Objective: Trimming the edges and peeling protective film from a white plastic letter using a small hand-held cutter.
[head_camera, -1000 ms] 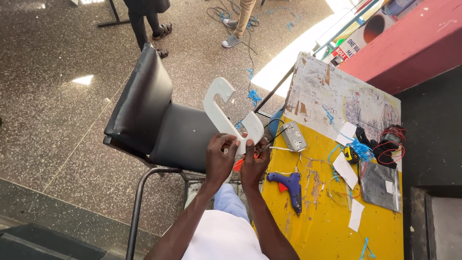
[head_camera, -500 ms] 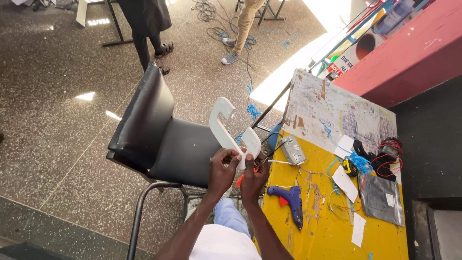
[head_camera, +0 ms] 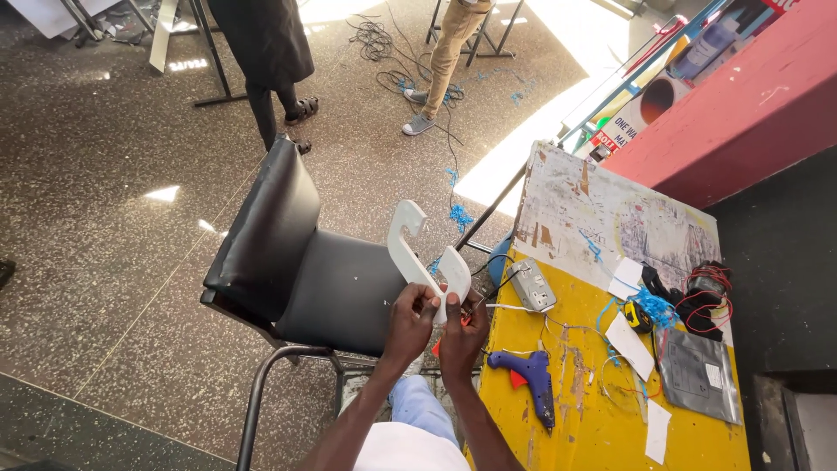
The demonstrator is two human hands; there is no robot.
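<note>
A white curved plastic piece (head_camera: 425,262) is held up at frame centre, above the black chair (head_camera: 296,262), gripped at its lower end by the left hand (head_camera: 410,318) and right hand (head_camera: 460,327), closed together on it, likely for steadiness. A blue glue gun (head_camera: 530,377) lies on the yellow table (head_camera: 575,436) at lower right, within reach.

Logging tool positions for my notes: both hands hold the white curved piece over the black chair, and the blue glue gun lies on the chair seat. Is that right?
Not quite. The head view shows the blue glue gun lying on the yellow table, not on the seat. The rest stands: the left hand and right hand hold the white curved piece by the black chair.
</note>
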